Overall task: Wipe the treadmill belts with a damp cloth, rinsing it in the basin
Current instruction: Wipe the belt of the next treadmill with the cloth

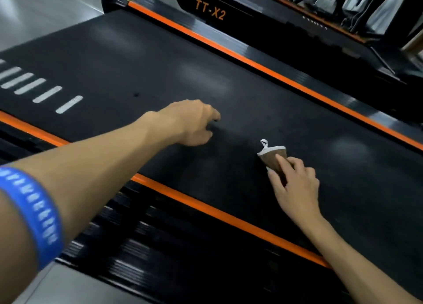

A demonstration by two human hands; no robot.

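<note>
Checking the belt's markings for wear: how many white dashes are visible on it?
6 on the treadmill belt, in a diagonal row at its left: the nearest, the farthest. More may lie beyond the left edge.

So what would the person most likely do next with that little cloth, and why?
Probably sweep the cloth onward across the treadmill belt. The right hand already holds it against the black surface, while the left hand rests on the belt beside it, and most of the belt lies beyond the cloth. No basin is in view.

Both arms reach forward, bare. The left hand [191,123] hangs with fingers curled under. The right hand [295,184] pinches with its fingertips.
</note>
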